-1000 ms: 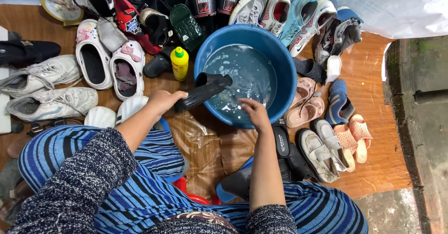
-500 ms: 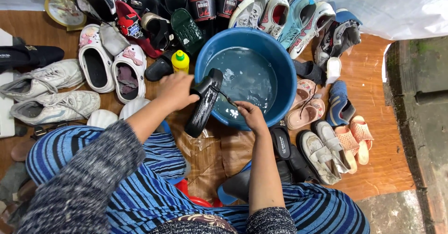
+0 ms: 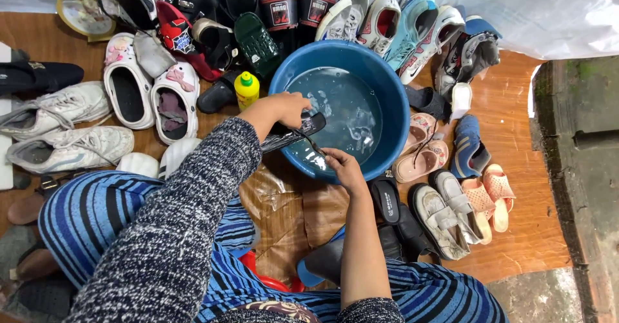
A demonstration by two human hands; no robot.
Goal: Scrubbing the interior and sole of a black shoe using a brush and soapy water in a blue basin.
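Over the blue basin (image 3: 393, 104) our left hand (image 3: 284, 107) fingers clamp one black sandal (image 3: 293, 131), now flat across the near rim, earlier tilted. Right hand (image 3: 342, 168) pinches something small, cannot tell what. One yellow bottle (image 3: 246, 89), two white clogs (image 3: 129, 94) left of it.

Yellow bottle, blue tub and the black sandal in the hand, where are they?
yellow bottle (image 3: 246, 91), head view, on its yellow body below the green cap.
blue tub (image 3: 396, 104), head view, on its right rim.
black sandal (image 3: 293, 133), head view, on its sole beside the left hand (image 3: 284, 107).
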